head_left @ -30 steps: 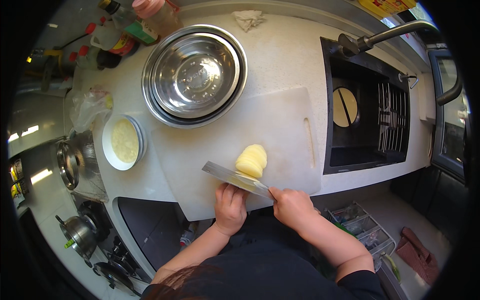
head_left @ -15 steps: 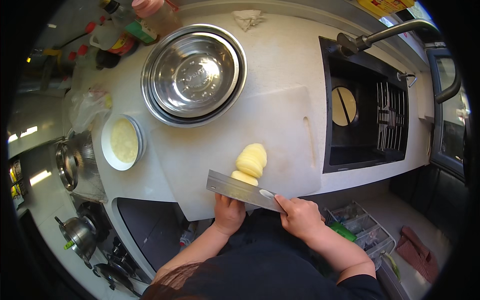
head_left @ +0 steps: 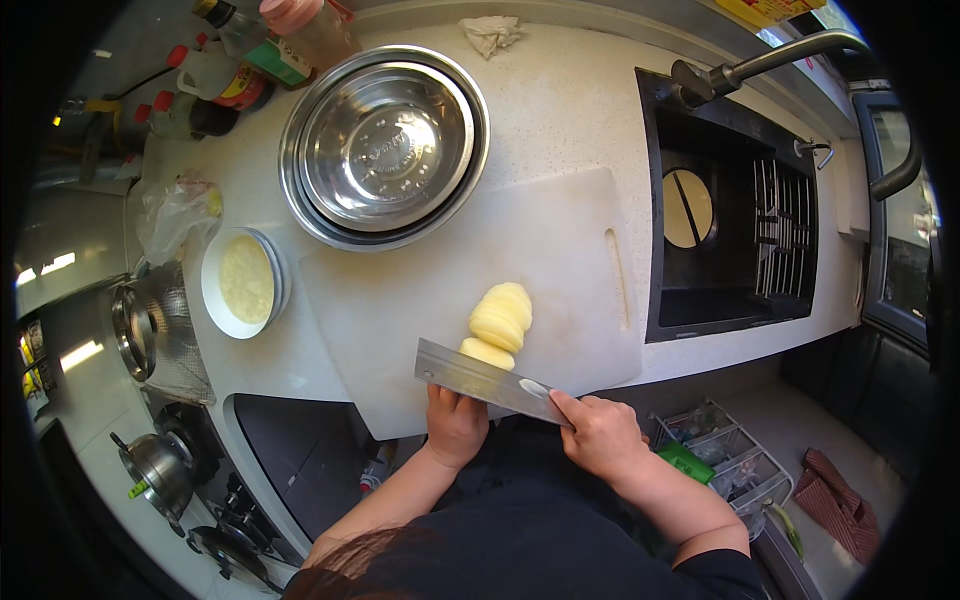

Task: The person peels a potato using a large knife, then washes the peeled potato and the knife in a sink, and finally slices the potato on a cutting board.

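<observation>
A peeled potato point(head_left: 500, 316), pale yellow and cut into several leaning slices, lies on the white cutting board point(head_left: 400, 305). Across its near end stands a wide cleaver point(head_left: 465, 373), its blade tilted and a pale scrap stuck near the handle. My right hand point(head_left: 604, 432) is closed around the cleaver's handle, the index finger reaching along the blade. On the near side of the blade, my left hand point(head_left: 457, 428) is closed with bent fingers at the potato's near end. The blade hides those fingertips and the part of the potato they hold.
Nested steel bowls point(head_left: 388, 148) stand beyond the board. Stacked white bowls point(head_left: 240, 284) at left hold pale yellow food in liquid. A black sink point(head_left: 735, 325) with a rack and faucet point(head_left: 790, 62) lies to the right. Bottles point(head_left: 240, 50) crowd the back left.
The whole picture has shifted very slightly. Both hands, the cleaver and the potato keep the same places relative to each other.
</observation>
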`<control>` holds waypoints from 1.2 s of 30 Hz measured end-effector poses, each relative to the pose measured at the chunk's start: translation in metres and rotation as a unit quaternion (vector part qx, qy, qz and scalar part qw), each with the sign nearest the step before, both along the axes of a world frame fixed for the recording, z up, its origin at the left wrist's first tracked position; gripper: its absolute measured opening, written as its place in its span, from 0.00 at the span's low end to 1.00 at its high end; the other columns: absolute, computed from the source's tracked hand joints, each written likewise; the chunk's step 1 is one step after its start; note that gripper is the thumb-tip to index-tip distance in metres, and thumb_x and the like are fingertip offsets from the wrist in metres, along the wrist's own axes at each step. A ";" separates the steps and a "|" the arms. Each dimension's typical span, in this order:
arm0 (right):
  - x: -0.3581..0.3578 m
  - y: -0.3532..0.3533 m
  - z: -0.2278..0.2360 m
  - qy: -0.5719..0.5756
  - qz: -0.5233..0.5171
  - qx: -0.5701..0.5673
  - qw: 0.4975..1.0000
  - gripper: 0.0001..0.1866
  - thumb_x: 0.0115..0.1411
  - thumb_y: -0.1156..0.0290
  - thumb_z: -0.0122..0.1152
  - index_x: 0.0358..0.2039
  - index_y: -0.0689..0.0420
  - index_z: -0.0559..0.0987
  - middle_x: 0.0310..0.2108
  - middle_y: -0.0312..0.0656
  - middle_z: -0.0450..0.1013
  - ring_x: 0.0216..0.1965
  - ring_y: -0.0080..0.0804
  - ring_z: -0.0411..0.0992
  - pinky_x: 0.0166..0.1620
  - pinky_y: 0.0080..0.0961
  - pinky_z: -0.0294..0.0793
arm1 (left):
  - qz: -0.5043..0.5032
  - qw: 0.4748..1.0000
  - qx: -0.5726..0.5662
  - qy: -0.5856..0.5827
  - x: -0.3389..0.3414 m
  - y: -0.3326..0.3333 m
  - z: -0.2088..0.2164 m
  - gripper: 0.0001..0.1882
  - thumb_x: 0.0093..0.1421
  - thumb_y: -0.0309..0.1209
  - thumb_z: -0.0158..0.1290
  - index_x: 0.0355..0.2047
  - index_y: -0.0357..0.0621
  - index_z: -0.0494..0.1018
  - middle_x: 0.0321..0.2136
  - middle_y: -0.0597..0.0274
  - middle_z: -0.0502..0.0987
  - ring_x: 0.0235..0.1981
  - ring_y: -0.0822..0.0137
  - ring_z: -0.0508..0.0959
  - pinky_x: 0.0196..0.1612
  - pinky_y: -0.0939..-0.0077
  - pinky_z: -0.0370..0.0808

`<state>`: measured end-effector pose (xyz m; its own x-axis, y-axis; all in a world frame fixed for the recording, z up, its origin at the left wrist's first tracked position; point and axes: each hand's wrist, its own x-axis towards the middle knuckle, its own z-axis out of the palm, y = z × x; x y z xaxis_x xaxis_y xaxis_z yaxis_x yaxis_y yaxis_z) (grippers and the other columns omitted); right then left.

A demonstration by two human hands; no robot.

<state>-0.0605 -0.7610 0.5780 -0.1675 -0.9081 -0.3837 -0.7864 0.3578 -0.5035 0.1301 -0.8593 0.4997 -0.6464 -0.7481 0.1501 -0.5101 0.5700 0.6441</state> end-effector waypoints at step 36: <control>0.019 -0.053 -0.048 -0.053 -0.024 0.085 0.995 0.07 0.53 0.74 0.55 0.34 0.58 0.77 0.23 0.52 0.76 0.25 0.53 0.76 0.30 0.46 0.76 | 0.007 1.000 0.015 0.007 -0.011 -0.005 0.010 0.20 0.47 0.17 0.59 0.44 0.39 0.74 0.43 0.52 0.71 0.45 0.46 0.70 0.48 0.58 0.71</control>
